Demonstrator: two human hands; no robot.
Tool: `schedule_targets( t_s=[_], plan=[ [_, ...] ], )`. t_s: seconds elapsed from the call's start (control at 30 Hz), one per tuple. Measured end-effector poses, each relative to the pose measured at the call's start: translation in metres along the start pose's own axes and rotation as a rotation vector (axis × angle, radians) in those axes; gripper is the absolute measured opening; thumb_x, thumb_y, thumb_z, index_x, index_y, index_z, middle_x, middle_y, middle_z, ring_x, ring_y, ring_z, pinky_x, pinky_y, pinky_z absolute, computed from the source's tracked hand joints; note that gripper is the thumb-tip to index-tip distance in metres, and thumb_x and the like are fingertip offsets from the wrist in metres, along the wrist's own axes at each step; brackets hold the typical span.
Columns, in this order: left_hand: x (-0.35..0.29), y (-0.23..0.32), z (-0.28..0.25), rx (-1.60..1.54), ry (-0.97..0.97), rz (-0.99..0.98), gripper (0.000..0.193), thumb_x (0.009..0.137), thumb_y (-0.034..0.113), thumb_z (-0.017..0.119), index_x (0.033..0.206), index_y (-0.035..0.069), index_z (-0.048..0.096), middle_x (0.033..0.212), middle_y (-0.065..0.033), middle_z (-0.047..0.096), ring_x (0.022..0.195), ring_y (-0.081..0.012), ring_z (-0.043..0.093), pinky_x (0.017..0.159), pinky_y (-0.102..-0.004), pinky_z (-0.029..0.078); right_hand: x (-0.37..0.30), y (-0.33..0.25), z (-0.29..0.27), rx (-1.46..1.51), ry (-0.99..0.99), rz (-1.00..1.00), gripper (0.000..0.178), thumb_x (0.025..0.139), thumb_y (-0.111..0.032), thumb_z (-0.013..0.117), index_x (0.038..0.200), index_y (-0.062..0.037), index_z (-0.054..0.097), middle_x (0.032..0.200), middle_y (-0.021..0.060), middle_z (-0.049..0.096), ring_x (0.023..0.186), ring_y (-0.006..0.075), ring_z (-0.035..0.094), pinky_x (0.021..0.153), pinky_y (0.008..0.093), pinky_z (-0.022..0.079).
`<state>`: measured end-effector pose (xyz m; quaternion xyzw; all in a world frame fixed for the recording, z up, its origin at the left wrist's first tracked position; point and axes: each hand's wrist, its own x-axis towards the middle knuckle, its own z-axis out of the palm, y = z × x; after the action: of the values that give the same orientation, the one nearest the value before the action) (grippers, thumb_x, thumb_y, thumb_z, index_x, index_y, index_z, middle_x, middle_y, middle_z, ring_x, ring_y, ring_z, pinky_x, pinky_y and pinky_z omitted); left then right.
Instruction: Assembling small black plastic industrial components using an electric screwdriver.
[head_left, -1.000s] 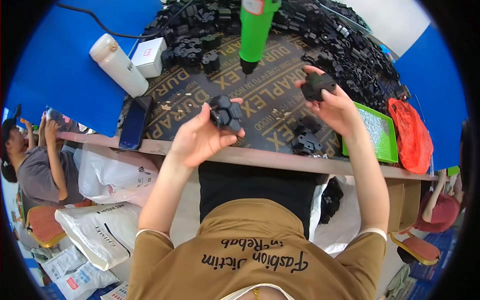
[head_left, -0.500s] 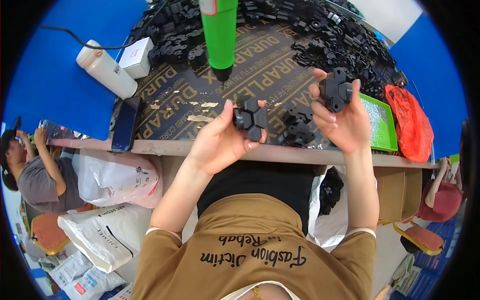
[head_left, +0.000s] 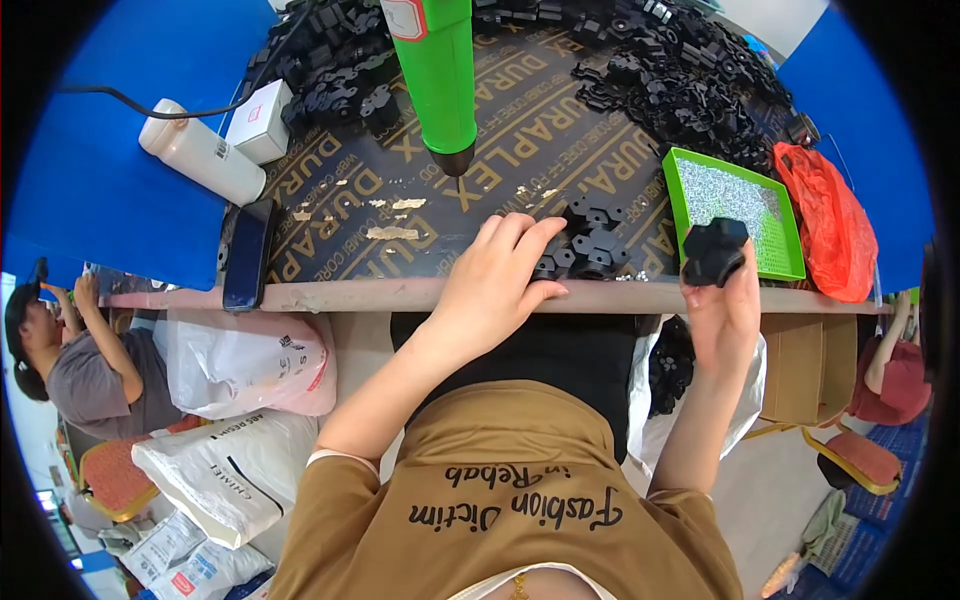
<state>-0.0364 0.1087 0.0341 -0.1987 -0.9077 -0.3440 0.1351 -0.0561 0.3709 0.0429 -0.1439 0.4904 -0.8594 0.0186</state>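
Plastic lobed part [head_left: 714,250] sits frame right, gripped by the right hand [head_left: 725,308], seemingly for steadiness; left hand [head_left: 498,275] curls beside mid-frame black pieces [head_left: 600,243], grasp unclear.

The right hand [head_left: 722,312] holds 1 black plastic part [head_left: 715,252] near a green tray [head_left: 676,190] of small silver pieces [head_left: 720,188]. The left hand [head_left: 500,275] is at a cluster of black parts [head_left: 598,243] near the table's [head_left: 350,296] front edge; its grip is hidden. A green screwdriver [head_left: 442,90] points down over the table. A red bag [head_left: 822,225] lies beside the tray, and 2 other people [head_left: 95,372] show at the sides.
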Motion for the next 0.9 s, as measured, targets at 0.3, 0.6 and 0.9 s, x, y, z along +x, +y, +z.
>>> schedule_targets(
  t_s=[0.3,0.6,0.9],
  plan=[
    [-0.017,0.008,0.006,0.070,0.236,0.127,0.071,0.069,0.039,0.076,0.127,0.006,0.051,0.119,-0.0136,0.051,0.108,-0.0348,0.048,0.094,-0.0456,0.038,-0.030,0.022,0.042,-0.291,-0.019,-0.017,0.064,0.076,-0.005,0.075,0.131,-0.0029,0.040,0.117,0.0073,0.050,0.105,0.0156,0.052,0.090,0.0287,0.044],
    [-0.049,0.029,0.011,-0.653,0.143,0.045,0.060,0.083,0.011,0.067,0.132,0.000,0.034,0.130,-0.0213,0.044,0.119,-0.0314,0.048,0.102,-0.0405,0.036,-0.020,0.020,0.072,-0.944,-0.442,-0.124,0.023,0.086,-0.009,0.062,0.107,0.0001,0.059,0.125,0.0149,0.047,0.100,0.0274,0.059,0.086,0.0351,0.049],
    [-0.020,0.023,-0.023,-0.455,0.196,-0.034,0.053,0.073,0.007,0.077,0.119,0.005,0.051,0.120,-0.0141,0.052,0.112,-0.0286,0.053,0.092,-0.0343,0.043,0.203,0.061,0.019,-1.976,-0.430,-0.567,0.018,0.077,-0.001,0.055,0.095,-0.0001,0.056,0.089,0.0139,0.063,0.090,0.0317,0.059,0.076,0.0394,0.051]
  ],
)
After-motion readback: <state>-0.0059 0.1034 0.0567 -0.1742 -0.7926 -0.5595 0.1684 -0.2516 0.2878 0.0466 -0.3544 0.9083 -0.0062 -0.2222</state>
